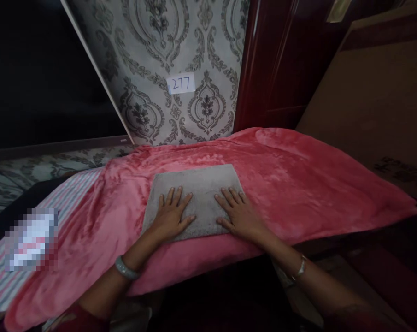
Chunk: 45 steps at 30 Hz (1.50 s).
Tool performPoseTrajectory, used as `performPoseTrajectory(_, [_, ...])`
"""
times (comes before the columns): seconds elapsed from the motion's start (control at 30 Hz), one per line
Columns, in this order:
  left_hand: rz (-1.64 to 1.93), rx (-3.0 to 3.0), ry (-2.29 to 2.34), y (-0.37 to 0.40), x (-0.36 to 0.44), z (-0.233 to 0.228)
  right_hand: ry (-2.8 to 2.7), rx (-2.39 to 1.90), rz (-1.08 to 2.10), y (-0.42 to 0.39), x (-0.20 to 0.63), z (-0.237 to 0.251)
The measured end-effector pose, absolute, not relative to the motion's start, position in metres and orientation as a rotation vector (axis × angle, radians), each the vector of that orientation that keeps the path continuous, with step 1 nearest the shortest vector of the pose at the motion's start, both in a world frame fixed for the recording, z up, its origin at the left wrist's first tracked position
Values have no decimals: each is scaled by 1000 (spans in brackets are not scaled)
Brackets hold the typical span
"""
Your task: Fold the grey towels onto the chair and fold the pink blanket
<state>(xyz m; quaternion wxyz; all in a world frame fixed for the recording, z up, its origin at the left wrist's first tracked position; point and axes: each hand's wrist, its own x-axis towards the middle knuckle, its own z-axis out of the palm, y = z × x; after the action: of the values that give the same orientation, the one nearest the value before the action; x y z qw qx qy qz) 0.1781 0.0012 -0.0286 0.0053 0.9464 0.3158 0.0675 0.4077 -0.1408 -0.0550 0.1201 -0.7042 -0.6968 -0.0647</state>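
Nearest the camera, both forearms enter from the dark bottom edge, where the person's body and the floor are too dim to make out; a bangle [126, 269] circles the left wrist and a thin bracelet [301, 267] the right. The left hand [172, 214] and right hand [238, 213] lie flat, palms down, fingers spread apart, gripping nothing, on the near half of a grey folded towel [197, 191]. The towel rests on a pink fleece blanket [298, 184] covering the desk. At left, a striped cloth [68, 196] carries a blurred, unreadable patch. Beyond stand patterned wallpaper [153, 55] bearing a label reading 277 [180, 83], and dark red wooden panelling [273, 60].
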Motion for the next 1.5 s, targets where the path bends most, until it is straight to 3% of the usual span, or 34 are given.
performPoseTrajectory(0.17, [243,2961,996,3,171,-44,-2006,-2071,-158,-148,411,-68])
performPoseTrajectory(0.33, [271,2931,968,0,172,-43,-2036,-2019,-76,-139,415,-50])
performPoseTrajectory(0.67, [441,2699,1233,50,186,-3,-2123,-1982,125,-24,366,7])
performPoseTrajectory(0.8, [286,2701,1484,69,198,-5,-2114,-1977,95,8,352,-6])
performPoseTrajectory(1.03, [232,2730,1491,73,193,-28,-2026,-2084,84,6,381,-31])
performPoseTrajectory(1.33, [404,2690,1420,82,192,-38,-1672,-2385,6,-25,451,-49])
performPoseTrajectory(1.5, [815,2365,1239,97,182,-46,-1614,-2487,125,-30,449,-32])
